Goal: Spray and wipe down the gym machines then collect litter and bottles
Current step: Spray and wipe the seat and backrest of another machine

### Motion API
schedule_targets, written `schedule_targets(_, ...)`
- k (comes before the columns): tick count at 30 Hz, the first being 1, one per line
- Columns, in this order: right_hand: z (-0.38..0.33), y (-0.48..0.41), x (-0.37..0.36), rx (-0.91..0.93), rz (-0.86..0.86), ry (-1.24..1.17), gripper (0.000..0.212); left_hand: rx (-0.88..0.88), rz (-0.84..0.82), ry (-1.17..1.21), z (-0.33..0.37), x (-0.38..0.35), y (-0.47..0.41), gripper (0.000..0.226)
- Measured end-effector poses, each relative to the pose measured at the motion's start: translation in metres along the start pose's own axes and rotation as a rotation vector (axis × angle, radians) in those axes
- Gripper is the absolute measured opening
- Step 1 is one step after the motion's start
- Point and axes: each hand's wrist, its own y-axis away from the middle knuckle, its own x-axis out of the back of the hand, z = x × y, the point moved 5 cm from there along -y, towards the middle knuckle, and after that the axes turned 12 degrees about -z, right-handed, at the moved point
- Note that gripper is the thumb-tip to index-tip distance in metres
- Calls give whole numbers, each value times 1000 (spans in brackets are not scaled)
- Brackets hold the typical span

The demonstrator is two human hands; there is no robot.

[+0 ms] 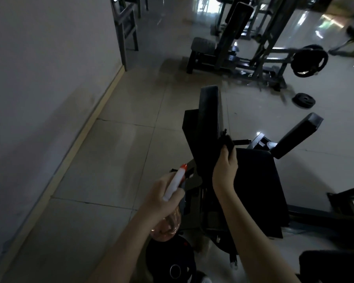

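Note:
A black padded gym machine stands in front of me, with an upright back pad [209, 119] and a flat seat pad [258, 186]. My right hand [225, 170] grips a dark cloth [227, 141] and presses it against the edge of the back pad, just above the seat. My left hand [161, 198] holds a spray bottle [175, 185] with a white head, a red nozzle tip and a clear pinkish body, pointed up toward the machine's left side.
A white wall [39, 88] with a pale skirting runs along the left. Another angled pad [296, 135] sticks out right of the seat. More machines [243, 50] stand further back, and a weight plate [303, 100] lies on the tiled floor. Another plate [172, 260] sits by my feet.

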Motion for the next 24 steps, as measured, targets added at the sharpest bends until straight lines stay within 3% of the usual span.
schedule_targets(9, -9, 4, -7, -29, 145, 88, 25, -81, -127, -53, 31, 37, -28, 16)
schedule_targets(12, -15, 4, -10, -18, 182, 217, 21, -76, -134, -92, 33, 48, -32, 41)
schedule_targets(19, -23, 5, -10, -66, 173, 313, 19, -65, -373, -104, 40, 54, -49, 31)
schedule_targets(24, -25, 5, -11, -71, 183, 363, 20, -73, -456, -153, 43, 52, -65, 36)
